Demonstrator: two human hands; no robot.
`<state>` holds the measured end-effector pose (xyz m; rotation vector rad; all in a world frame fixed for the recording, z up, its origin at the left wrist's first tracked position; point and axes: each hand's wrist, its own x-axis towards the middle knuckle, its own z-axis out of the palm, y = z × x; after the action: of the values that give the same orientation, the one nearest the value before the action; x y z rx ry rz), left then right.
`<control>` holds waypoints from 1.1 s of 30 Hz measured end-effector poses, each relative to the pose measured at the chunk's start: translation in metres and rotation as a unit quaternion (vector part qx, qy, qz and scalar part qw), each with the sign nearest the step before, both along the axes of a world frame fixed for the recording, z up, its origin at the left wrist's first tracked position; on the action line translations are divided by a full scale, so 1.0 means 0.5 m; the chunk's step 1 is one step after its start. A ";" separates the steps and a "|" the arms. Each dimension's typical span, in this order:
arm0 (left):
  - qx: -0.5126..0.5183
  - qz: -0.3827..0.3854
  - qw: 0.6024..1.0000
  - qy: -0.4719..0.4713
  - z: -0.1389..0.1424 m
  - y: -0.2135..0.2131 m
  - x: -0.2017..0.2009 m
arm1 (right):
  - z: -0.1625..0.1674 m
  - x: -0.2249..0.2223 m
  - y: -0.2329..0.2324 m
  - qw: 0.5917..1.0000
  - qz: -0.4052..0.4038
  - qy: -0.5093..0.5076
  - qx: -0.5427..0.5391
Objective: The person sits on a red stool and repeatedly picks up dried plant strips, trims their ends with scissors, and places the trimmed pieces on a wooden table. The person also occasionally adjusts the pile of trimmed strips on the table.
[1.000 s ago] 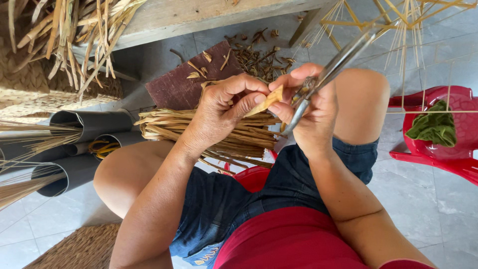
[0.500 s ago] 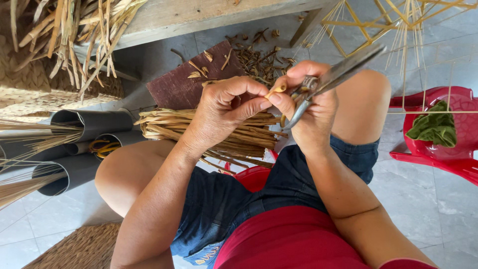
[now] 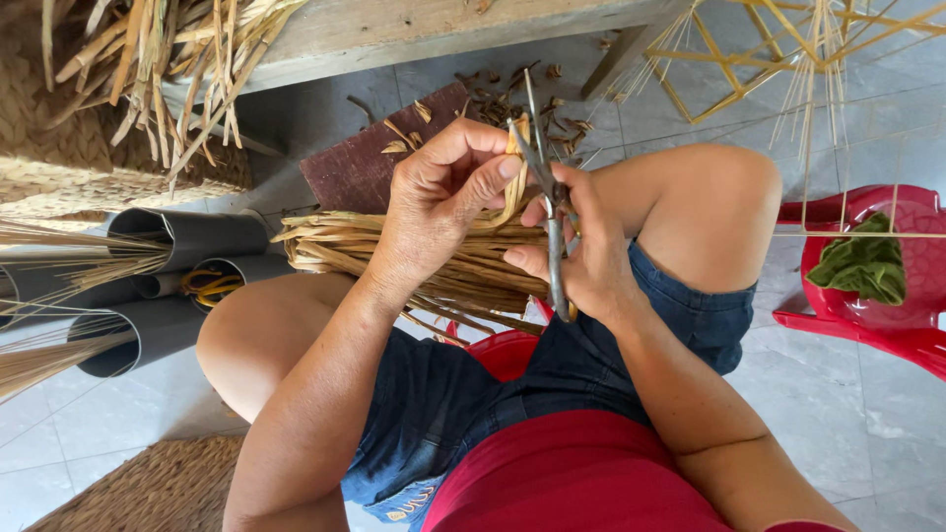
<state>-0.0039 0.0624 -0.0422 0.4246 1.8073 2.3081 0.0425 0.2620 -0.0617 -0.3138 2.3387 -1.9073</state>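
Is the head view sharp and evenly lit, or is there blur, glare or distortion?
Head view: soft, even daylight with no hard shadows; left hand, right hand and scissors sharp; faint sheen on the floor tiles; wide-angle stretching at the frame edges.

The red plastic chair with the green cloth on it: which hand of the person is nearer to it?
Right. The right hand holds the scissors above the lap, on the side of the red plastic chair but apart from it. The left hand pinches a dried leaf strip farther away.
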 end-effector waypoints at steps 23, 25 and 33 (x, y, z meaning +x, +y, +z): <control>-0.042 -0.002 0.999 0.027 0.007 0.007 0.007 | -0.039 0.013 -0.014 0.991 -0.113 -0.068 0.009; -0.017 0.010 0.999 0.026 0.008 0.007 0.007 | -0.048 0.009 -0.015 0.985 -0.100 -0.061 -0.123; -0.033 -0.018 0.998 0.055 0.003 0.017 0.020 | -0.037 -0.015 -0.014 0.965 -0.094 -0.024 -0.242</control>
<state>0.0062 0.0708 -0.0407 0.5793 1.9034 2.2346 0.0348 0.2552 -0.0804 -0.0793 1.9000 -2.5345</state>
